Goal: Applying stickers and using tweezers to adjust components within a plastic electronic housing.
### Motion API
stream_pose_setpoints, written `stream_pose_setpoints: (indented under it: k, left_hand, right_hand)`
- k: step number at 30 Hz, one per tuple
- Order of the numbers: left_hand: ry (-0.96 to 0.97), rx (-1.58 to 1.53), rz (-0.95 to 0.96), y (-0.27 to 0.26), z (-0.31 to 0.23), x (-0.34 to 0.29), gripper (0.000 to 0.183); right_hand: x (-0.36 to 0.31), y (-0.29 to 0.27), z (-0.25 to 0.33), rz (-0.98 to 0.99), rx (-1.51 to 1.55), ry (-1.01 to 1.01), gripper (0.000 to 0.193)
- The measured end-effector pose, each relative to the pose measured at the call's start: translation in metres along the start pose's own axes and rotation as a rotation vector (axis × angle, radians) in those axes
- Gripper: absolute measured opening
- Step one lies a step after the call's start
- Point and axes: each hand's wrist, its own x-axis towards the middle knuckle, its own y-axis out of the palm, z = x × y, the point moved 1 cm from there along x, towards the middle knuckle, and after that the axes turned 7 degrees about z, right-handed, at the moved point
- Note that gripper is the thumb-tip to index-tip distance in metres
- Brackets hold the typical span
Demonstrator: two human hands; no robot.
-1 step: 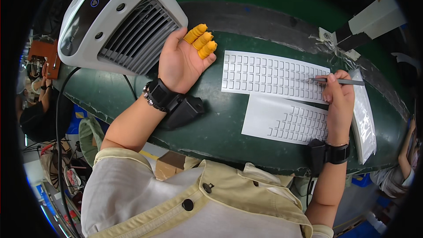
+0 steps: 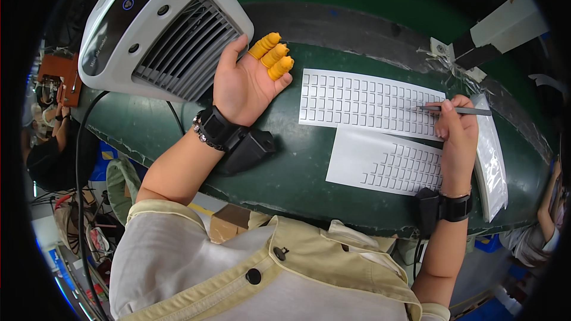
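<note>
My left hand [image 2: 247, 86] is held palm up with nothing in it, three of its fingers wearing yellow finger cots [image 2: 275, 54]. It hovers beside the grille of a white air cooler. My right hand [image 2: 458, 137] grips a pair of grey tweezers [image 2: 461, 110], whose tips point left over a white sheet [image 2: 318, 98] covered with rows of small outlined pieces. Partly overlapped below it lies a second white sheet [image 2: 351, 157], with similar pieces on its right part and a plain left part. Right of that hand rests a plastic-wrapped white stack [image 2: 491, 172].
A white air cooler [image 2: 125, 62] with a black cable [image 2: 78, 160] stands at the left of the green table [image 2: 291, 196]. A white and black post [image 2: 508, 24] rises at the back right. Other people sit at both sides: a dark sleeve [image 2: 47, 157] left, a forearm [image 2: 546, 205] right.
</note>
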Motion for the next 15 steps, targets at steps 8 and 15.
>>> stream_pose_setpoints:
  k: [8, 15]
  left_hand:
    - [-0.103, 0.18, -0.027, 0.018, 0.008, -0.013, 0.024]
    - [0.316, 0.533, 0.073, 0.033, -0.005, -0.022, 0.043]
  right_hand:
    - [-0.002, -0.002, 0.001, -0.001, 0.019, 0.003, 0.015]
    - [-0.002, -0.005, -0.001, 0.021, -0.01, 0.0, 0.014]
